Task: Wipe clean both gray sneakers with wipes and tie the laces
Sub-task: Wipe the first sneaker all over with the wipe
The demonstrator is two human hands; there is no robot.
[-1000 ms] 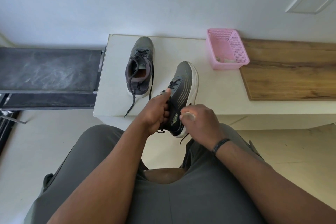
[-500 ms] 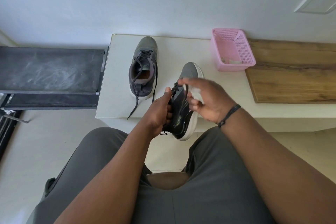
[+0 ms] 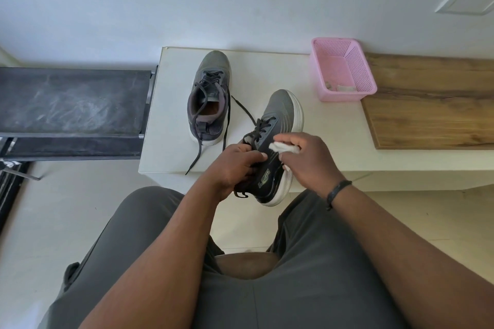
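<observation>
Fingers (image 3: 256, 156) of my left hand (image 3: 235, 165) curl round the heel end of one gray sneaker (image 3: 275, 141) and hold it up, tilted, over the near edge of the white counter (image 3: 173, 115). Its laces hang loose and its sole is white. Left of it, the other gray sneaker (image 3: 209, 96) sits flat on the counter, laces undone. My right hand (image 3: 307, 160) pinches a white wipe (image 3: 283, 147) against the held shoe's side. Farther right, a pink basket (image 3: 343, 75) stands on the counter with some crumpled white bits inside.
</observation>
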